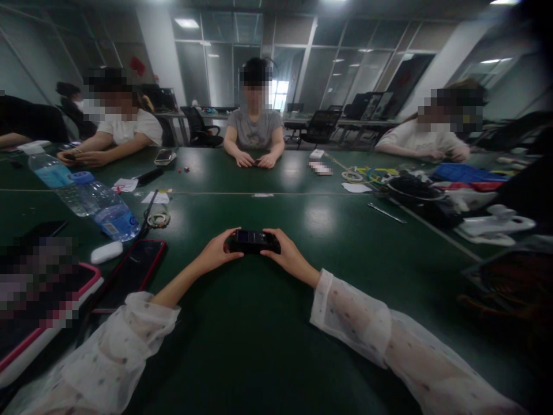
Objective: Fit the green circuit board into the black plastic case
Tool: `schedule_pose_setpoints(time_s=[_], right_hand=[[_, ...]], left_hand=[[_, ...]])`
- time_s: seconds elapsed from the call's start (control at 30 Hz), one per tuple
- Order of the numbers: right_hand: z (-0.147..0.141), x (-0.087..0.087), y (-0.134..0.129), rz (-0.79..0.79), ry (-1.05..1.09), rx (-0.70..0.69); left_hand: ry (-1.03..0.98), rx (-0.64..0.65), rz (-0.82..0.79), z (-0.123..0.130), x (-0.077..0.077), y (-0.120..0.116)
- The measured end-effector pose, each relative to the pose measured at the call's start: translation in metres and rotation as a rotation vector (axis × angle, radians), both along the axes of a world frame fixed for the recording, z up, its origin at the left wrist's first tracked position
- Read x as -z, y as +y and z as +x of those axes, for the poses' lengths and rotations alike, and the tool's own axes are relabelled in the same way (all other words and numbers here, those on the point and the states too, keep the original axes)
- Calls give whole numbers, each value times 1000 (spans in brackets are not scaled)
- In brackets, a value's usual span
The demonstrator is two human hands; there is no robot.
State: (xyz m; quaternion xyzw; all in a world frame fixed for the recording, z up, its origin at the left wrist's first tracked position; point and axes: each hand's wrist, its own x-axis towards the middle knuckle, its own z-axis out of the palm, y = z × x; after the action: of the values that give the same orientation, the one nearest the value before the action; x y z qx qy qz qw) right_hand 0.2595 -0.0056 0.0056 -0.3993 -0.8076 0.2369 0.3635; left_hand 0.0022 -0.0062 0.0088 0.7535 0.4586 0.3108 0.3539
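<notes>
A small black box-shaped device (254, 241) with a dark screen on its upper face is between my two hands, on or just above the green table (242, 323). My left hand (219, 251) grips its left end, thumb along the near side and fingers behind. At the right end my right hand (281, 252) holds it the same way, thumb in front. The device lies roughly level. Its far side and both ends are covered by my fingers. What exact kind of device it is, I cannot make out.
Left of me stand water bottles (110, 207), a white earbud case (106, 252) and a red-edged phone (133, 271). A wrench (386, 213) lies to the right, near cables and a white plastic part (496, 225). Several people sit around the table, one directly opposite (254, 129).
</notes>
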Motion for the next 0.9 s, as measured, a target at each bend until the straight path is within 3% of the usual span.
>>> schedule_pose_setpoints(time_s=[0.9], right_hand=[[1, 3, 4, -30, 37, -18]], left_hand=[[-19, 26, 3, -1, 3, 2]])
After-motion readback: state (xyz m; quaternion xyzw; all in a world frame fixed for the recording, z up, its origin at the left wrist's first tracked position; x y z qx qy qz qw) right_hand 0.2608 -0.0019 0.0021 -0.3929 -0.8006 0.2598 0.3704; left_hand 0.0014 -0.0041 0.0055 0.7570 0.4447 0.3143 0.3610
